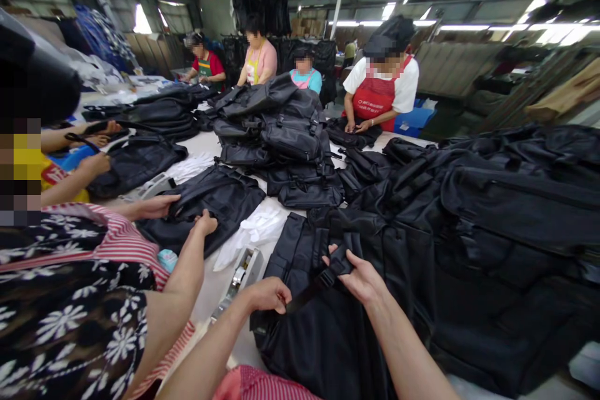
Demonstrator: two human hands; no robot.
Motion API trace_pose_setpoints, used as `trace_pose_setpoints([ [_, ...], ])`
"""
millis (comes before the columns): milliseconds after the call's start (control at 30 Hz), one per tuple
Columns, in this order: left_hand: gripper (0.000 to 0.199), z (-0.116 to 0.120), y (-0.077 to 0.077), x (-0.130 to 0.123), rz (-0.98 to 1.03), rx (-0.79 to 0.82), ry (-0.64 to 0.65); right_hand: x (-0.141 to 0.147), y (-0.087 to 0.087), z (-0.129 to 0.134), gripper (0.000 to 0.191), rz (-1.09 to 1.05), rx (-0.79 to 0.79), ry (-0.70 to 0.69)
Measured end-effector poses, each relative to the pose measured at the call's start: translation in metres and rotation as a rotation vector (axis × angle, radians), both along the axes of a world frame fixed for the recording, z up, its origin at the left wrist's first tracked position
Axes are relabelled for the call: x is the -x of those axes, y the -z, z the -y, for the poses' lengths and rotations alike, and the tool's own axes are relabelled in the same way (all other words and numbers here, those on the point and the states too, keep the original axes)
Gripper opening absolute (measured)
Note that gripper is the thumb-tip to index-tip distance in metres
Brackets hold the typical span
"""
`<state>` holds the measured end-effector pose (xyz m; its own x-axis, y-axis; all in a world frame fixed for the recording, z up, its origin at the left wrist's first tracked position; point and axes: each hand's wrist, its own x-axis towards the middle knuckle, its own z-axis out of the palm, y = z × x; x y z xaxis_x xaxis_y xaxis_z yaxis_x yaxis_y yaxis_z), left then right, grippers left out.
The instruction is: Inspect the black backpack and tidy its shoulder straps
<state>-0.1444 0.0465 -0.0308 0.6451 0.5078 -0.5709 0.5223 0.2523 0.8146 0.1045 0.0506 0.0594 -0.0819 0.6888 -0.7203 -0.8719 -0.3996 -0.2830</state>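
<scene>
My left hand (pixel 268 301) grips a black webbing strap (pixel 307 292) at the near edge of a black nylon backpack (pixel 323 350) lying on the table. My right hand (pixel 356 277) pinches a folded black strap loop (pixel 340 260) higher on the same bag, with the fingers around the webbing. The strap runs between my two hands. Stacked black bags (pixel 510 225) press close on the right of my right hand. A metal tape dispenser (pixel 239 279) stands just left of my left hand.
A co-worker in a floral top at my left has both hands (pixel 187 215) on another black bag (pixel 206 206). White plastic sheets (pixel 250 234) lie on the pale table (pixel 220 297). Further co-workers in aprons sit around piled black bags (pixel 276 131).
</scene>
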Motion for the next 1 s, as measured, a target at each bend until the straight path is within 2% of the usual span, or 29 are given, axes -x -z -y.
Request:
trace_pose_setpoints([
  [233, 0.010, 0.007, -0.002, -0.008, -0.096, 0.003, 0.001, 0.001, 0.004, 0.001, 0.034, 0.024, 0.015, 0.071],
  [633, 0.015, 0.027, 0.000, -0.007, -0.186, -0.159, -0.101, 0.026, 0.003, 0.016, 0.030, -0.039, 0.009, 0.027],
  [1000, 0.019, 0.038, 0.023, -0.004, -0.187, -0.189, -0.218, 0.062, 0.003, 0.038, 0.028, -0.019, 0.014, -0.046],
])
